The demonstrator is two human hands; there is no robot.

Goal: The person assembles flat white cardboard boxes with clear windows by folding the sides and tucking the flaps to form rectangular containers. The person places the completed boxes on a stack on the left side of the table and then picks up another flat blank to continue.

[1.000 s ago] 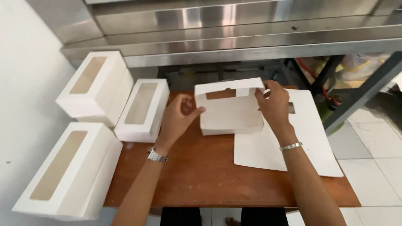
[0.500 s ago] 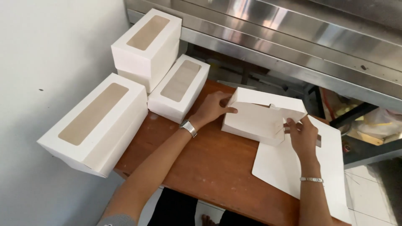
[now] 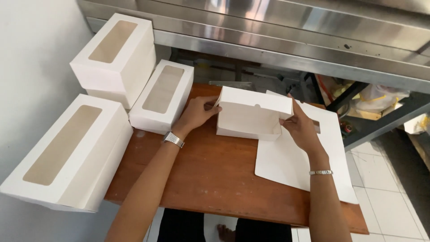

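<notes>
2 hands on 1 half-built box here. Left hand [image 3: 197, 114] is closed on the left end of the white cardboard box [image 3: 251, 117], fingers curled over that end wall, thumb tucked at the corner. Right hand [image 3: 301, 127] pinches the right end, fingertips at the flap near the corner, palm resting over the flat sheets underneath. The box sits on the wooden worktop [image 3: 210, 175] around the middle, toward the far edge, lying on its side with the open face toward the camera, so you can see straight into it. The top panel has a little thumb notch in its edge.

My read: this is the fold-and-lock stage, walls are up but the ends don't look tucked yet. Can't tell if the left tab is already in. Whatever move comes after needs both ends held square while the side flaps go into their slots, with light pressure since thin card creases easily.

Going outward: a stack of flat white blanks [image 3: 309, 166] lies under the right wrist, hanging off the worktop's right edge. 3 finished window boxes sit at left: 1 just beside the left hand [image 3: 162, 96], 1 behind it [image 3: 114, 56], 1 big one nearest the camera [image 3: 67, 152]. Steel shelving [image 3: 286, 40] runs across the back.
</notes>
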